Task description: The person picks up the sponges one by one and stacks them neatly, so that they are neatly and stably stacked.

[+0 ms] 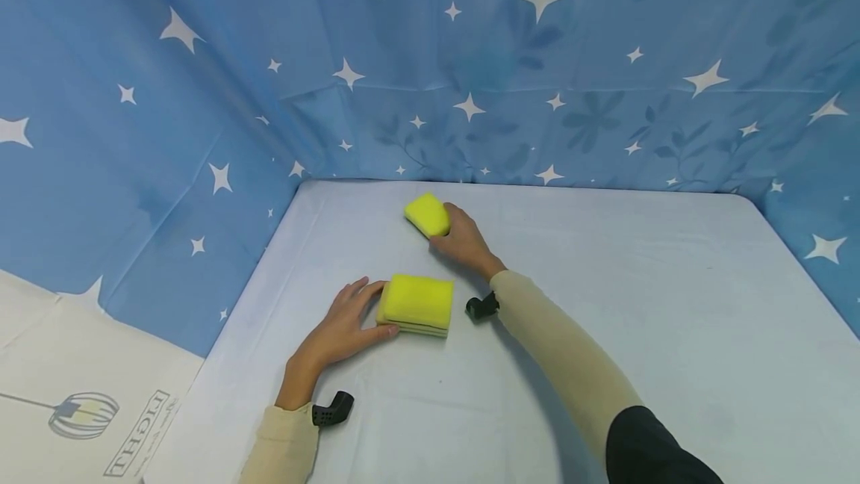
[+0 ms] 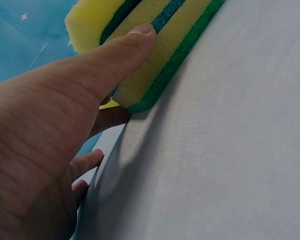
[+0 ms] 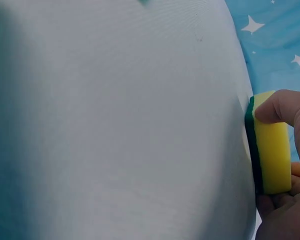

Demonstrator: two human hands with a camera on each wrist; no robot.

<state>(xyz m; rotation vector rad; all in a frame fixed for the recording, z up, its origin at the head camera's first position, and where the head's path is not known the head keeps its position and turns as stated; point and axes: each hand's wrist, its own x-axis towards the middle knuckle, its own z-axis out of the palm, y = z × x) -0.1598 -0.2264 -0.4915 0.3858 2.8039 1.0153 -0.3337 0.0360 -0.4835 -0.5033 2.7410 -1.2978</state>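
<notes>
A person's left hand [image 1: 343, 329] grips a sponge stack [image 1: 418, 301] while the right hand [image 1: 466, 240] pinches a lone sponge [image 1: 428, 215] farther back on the white surface [image 1: 672, 320]; apparently mid-handling, the next move calls for keeping the pile steady.

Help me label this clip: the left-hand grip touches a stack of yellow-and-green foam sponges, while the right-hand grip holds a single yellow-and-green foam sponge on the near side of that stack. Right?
Not quite: the head view shows the single sponge in the right-hand grip on the far side of the stack of sponges that the left-hand grip touches.
</notes>
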